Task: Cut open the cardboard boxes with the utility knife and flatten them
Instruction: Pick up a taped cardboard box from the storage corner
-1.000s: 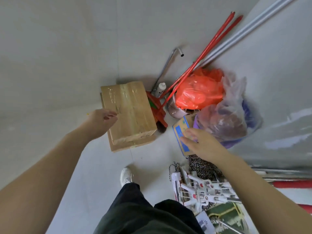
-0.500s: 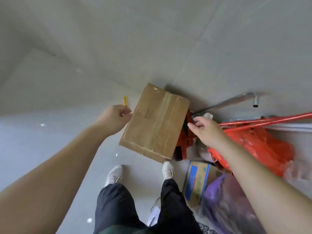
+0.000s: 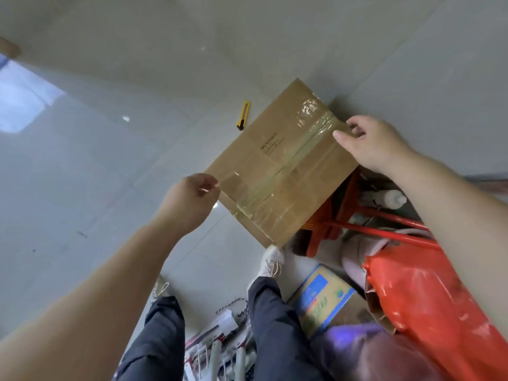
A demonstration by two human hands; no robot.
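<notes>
The left hand [image 3: 189, 204] has its grip curled on the near-left edge of the flat brown cardboard box sealed with clear tape [image 3: 280, 166], and the right hand [image 3: 376, 144] clamps the far-right edge, likely so both can carry it clear of the clutter. The yellow utility knife [image 3: 243, 115] lies untouched on the pale tiled floor [image 3: 110, 160] just beyond the box, within reach for cutting the tape.

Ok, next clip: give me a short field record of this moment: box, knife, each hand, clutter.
box: taped cardboard box, sealed, held between both hands
left hand: left hand grips the box's near-left edge
right hand: right hand grips the far-right edge at the tape seam
knife: yellow utility knife on the floor beyond the box, untouched
clutter: red plastic bag, red broom handles, blue printed box to the right
</notes>
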